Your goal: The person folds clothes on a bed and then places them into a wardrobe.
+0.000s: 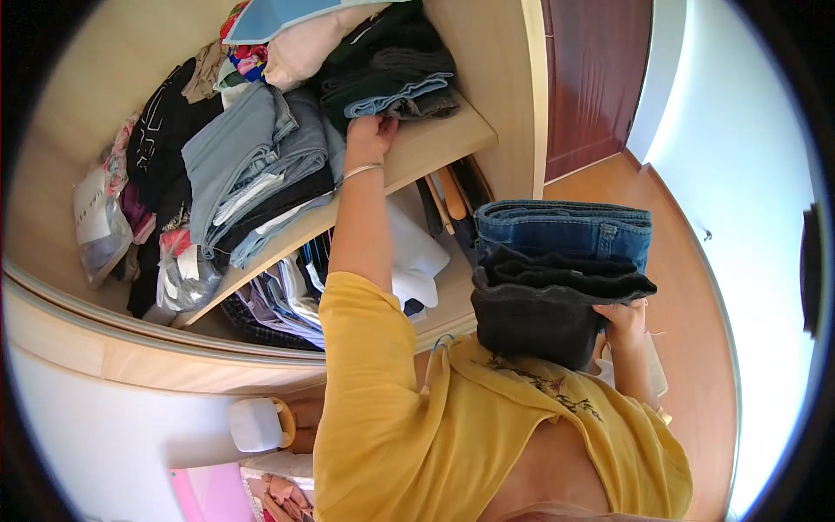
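Observation:
My left hand (372, 133) reaches up to the wardrobe shelf. Its fingers curl at the front edge of a stack of dark folded trousers (387, 83), right by a light blue pair of folded jeans (409, 96) low in that stack; the fingertips are partly hidden. Against my chest, my right hand (624, 320) grips a folded bundle from its right side, the thumb side showing. In this bundle, black jeans (539, 322) lie in front of dark blue jeans (565, 228).
Left of my left hand, folded light blue jeans (230, 161) lie on the shelf (444, 139). Clear bags of clothing (187, 274) sit further left. Below the shelf hang shirts (278, 300). A dark red door (596, 78) stands beyond the wardrobe; a white stool (254, 424) is at lower left.

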The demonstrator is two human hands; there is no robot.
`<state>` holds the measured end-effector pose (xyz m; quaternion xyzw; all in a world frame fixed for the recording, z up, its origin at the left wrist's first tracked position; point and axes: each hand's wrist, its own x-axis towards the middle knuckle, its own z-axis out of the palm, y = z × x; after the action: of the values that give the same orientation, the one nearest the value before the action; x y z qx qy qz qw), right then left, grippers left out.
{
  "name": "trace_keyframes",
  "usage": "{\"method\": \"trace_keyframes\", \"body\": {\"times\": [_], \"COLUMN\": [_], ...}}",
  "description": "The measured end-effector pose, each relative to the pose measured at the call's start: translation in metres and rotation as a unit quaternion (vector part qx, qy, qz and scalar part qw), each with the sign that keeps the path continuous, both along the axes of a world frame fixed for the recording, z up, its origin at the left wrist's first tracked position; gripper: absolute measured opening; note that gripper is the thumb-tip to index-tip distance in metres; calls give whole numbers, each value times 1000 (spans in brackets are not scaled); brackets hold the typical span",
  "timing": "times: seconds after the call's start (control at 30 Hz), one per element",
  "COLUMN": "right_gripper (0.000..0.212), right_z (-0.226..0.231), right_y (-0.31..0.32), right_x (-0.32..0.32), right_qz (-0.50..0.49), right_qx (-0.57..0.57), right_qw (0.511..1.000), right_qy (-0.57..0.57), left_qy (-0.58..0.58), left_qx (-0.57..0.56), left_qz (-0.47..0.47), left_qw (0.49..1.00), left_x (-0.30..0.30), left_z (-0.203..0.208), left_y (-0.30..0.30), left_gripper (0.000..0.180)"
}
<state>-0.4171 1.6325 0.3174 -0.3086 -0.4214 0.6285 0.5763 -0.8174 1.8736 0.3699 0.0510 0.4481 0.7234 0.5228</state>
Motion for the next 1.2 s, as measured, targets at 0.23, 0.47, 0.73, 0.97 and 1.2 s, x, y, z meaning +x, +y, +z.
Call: {"method": "trace_keyframes", "body": {"times": [0.23,0.47,0.73,0.97,1.2], "right_gripper": [30,33,28,32,28], "right_z": [6,20,39,49,44], "right_y": [11,25,43,58,58], "right_x": [-7,-11,-39,-65,-59], "right_qz": [54,96,96,78,68], "right_qx": [78,142,105,87,78], "right_qw": [995,985,989,993,994], "right_qy": [-21,-30,-37,-27,-25], "left_qy": [-95,-121,-85,-117,-369], "left_qx": [309,258,306,336,380], "left_qz": [-91,-30,-186,-212,-283], "left_qw": [942,958,930,910,800], "left_x": [38,47,32,27,12], "left_z": [10,16,17,6,1], "left_y": [-11,-7,-8,-3,-23], "left_gripper": [49,53,62,59,54]}}
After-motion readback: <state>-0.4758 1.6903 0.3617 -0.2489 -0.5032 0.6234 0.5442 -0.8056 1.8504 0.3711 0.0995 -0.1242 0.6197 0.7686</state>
